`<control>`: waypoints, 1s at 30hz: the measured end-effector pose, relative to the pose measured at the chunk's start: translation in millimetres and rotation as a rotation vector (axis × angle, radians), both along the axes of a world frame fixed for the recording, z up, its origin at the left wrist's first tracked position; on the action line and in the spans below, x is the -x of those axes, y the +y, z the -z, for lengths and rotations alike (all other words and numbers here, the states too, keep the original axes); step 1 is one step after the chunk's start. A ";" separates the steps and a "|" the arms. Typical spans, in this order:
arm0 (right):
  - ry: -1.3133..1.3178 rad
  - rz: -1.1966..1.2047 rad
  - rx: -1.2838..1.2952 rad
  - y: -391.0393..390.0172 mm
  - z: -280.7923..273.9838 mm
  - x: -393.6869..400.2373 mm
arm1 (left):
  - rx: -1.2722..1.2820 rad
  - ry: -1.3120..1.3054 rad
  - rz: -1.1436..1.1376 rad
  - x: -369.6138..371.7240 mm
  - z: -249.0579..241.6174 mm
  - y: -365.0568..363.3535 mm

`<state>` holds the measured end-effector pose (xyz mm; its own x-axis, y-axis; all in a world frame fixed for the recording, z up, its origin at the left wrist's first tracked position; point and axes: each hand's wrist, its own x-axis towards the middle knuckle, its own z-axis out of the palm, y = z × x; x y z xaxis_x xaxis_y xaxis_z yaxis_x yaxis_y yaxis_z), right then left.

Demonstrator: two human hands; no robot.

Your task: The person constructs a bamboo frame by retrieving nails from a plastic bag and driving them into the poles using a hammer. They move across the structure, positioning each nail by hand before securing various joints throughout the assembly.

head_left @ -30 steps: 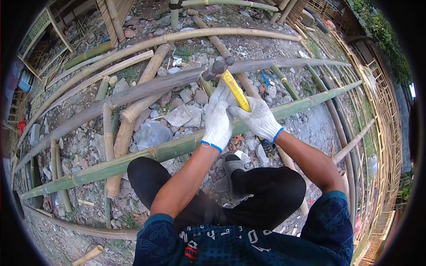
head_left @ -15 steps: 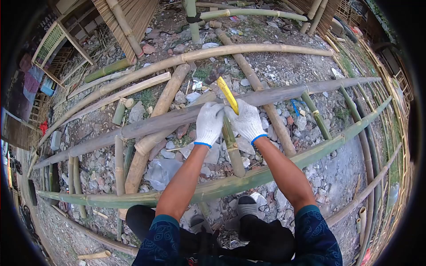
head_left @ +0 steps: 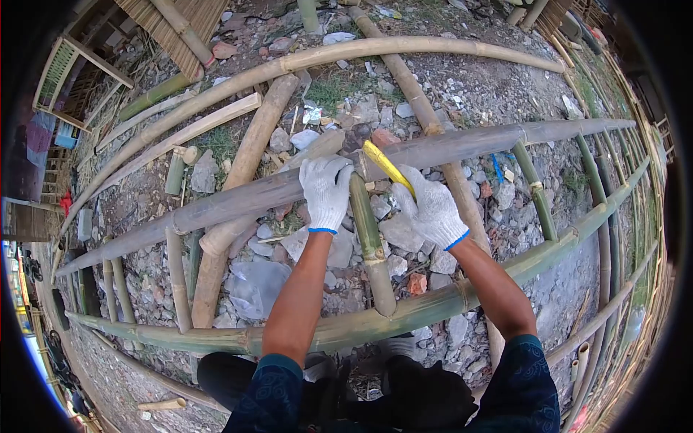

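My right hand [head_left: 429, 206], in a white knit glove with a blue cuff, grips the yellow handle of a hammer [head_left: 388, 168]. The hammer's dark head, blurred, is over a long grey-brown bamboo pole [head_left: 440, 149]. My left hand [head_left: 325, 189], gloved the same way, has its fingers curled over the near side of that pole. Between my hands a short green bamboo rung [head_left: 372, 249] runs from the grey-brown pole toward a green bamboo pole [head_left: 426, 308] nearer my body. The rung's upper end lies just right of my left hand.
More rungs [head_left: 535, 189] join the two poles. Thick bamboo lengths [head_left: 249, 155] lie crosswise beneath, and a long curved bamboo pole [head_left: 404, 45] lies beyond. Broken stones [head_left: 404, 232] and a clear plastic bag [head_left: 256, 287] cover the ground. A bamboo chair-like frame [head_left: 61, 76] stands far left.
My hands have moved apart: the right went right and down with the hammer, the left slightly left. The rung's upper end now shows between them. The camera view has shifted.
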<state>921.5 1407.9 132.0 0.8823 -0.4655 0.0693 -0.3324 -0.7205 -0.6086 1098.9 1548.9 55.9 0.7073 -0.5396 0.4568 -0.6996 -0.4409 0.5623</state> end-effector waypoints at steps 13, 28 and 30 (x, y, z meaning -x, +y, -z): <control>-0.153 -0.115 0.179 -2.4 3.2 11.5 | 0.007 0.014 -0.038 0.5 0.2 -2.9; -0.132 -0.110 0.267 -7.4 2.0 5.6 | -0.021 0.048 -0.041 -5.6 -8.8 -4.9; -0.304 -0.062 0.229 -0.3 8.5 5.1 | -0.024 0.112 -0.020 -0.3 -5.9 -0.5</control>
